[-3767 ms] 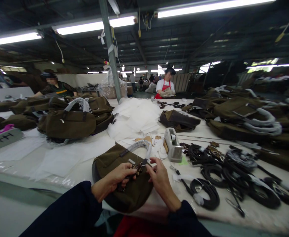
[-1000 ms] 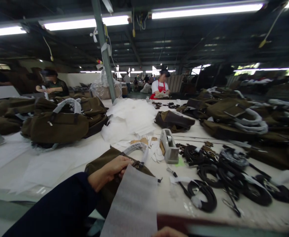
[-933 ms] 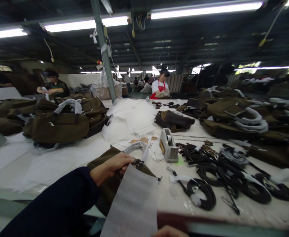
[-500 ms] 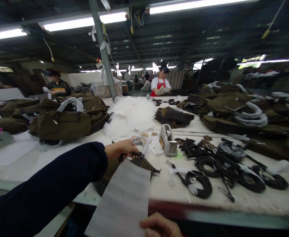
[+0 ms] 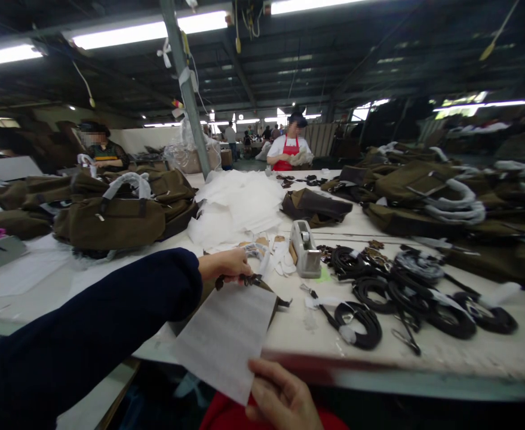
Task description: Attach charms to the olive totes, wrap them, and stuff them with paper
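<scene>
My left hand, in a dark sleeve, is closed on the top edge of an olive bag at the table's front. The bag's wrapped handle rises just beyond the fingers. My right hand, low in the picture, pinches the near corner of a thin white sheet, which looks like packing foam. This sheet slopes up from the right hand to the bag's top, hiding most of the bag. Whether its far end lies inside the bag or over it, I cannot tell.
A grey tape dispenser stands beyond the bag. Several coiled black straps lie to the right. White sheets are heaped farther back. Olive bags are piled left and right. A co-worker in a red apron stands across the table.
The white sheet has slid toward the bag, and its near end has risen and tilted. My right hand now shows more fully. My left hand stays at the bag's top.
</scene>
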### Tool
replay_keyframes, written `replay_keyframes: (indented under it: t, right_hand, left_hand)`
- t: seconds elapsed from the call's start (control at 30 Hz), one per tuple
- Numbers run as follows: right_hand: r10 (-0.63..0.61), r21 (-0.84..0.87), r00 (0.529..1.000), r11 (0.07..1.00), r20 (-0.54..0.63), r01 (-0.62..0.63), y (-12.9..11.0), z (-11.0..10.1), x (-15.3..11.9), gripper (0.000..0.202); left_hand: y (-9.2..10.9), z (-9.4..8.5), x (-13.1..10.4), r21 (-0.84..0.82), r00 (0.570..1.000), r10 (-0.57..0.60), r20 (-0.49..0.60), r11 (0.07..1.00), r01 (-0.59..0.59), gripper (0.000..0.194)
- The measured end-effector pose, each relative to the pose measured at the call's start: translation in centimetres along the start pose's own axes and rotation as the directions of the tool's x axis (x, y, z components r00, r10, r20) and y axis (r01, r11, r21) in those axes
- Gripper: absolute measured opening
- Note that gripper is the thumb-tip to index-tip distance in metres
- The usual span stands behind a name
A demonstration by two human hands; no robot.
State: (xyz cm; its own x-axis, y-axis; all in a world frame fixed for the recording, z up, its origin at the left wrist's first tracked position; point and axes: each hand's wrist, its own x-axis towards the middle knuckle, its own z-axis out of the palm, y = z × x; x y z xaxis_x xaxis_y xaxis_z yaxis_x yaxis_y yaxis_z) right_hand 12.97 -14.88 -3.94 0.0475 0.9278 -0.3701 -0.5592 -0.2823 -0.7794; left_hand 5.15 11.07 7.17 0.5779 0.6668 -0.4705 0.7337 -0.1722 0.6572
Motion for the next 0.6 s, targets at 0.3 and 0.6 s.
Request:
replay_keyframes:
  t: [0.3,0.6]
  right_hand:
    - [-0.041,0.010,0.987,0.999,0.155,0.040,1.8,0.9,2.0,0.078]
    - [-0.639,-0.863,0.719,0.168,0.273,0.477,-10.4,-2.0,8.2,0.020]
  left_hand:
    - [-3.5,3.6,-2.6,-0.332,0.995,-0.007,-0.097,0.943,-0.025,0.030]
    - [-7.4,7.7,-3.3,-0.584,0.987,0.006,-0.164,0.805,-0.102,0.041]
